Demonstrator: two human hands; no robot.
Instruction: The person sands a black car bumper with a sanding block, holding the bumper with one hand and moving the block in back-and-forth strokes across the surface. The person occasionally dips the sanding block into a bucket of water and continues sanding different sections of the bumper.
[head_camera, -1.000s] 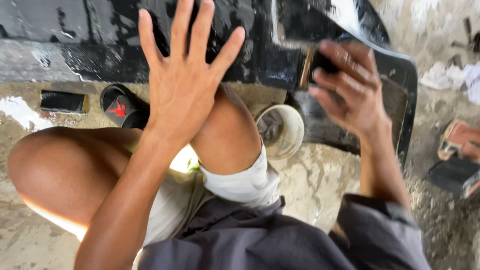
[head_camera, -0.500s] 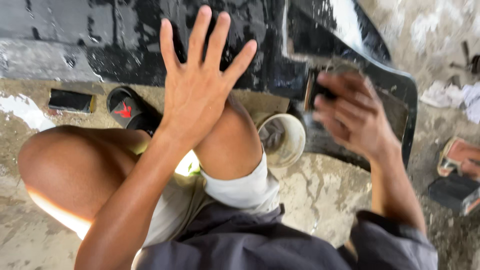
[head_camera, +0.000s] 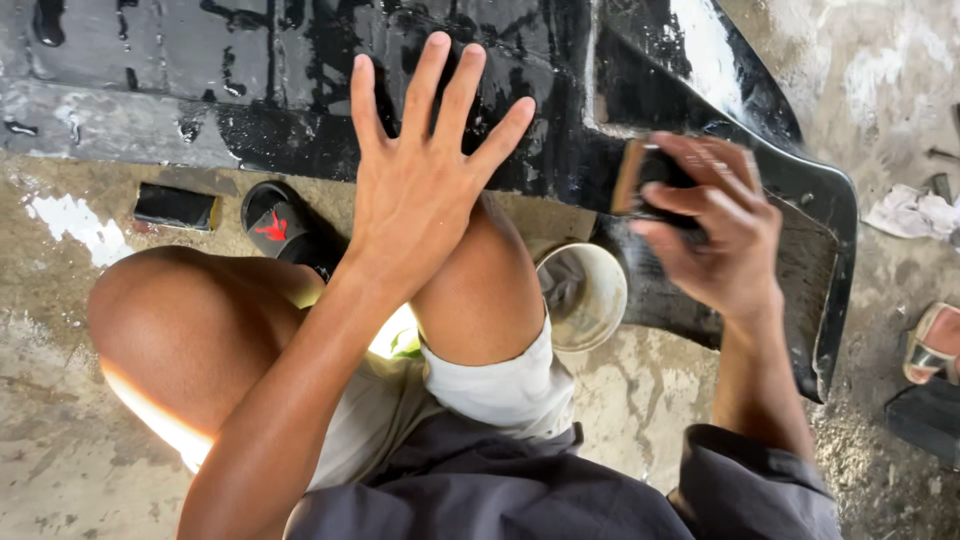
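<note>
Right hand (head_camera: 715, 240): fingers clenched around a small dark sanding block (head_camera: 650, 180), blurred.
Left hand (head_camera: 425, 185): fingers released, spread flat on the wet black moulded panel (head_camera: 280, 80).
Risk: the wet surface may let the left palm slide.

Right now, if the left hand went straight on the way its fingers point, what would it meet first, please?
The left hand points up the picture at the wet black panel; it would probably meet that first, though depth is unclear.

outdoor body shop, wet black bumper (head_camera: 300, 90), concrete floor (head_camera: 60, 440)
</note>
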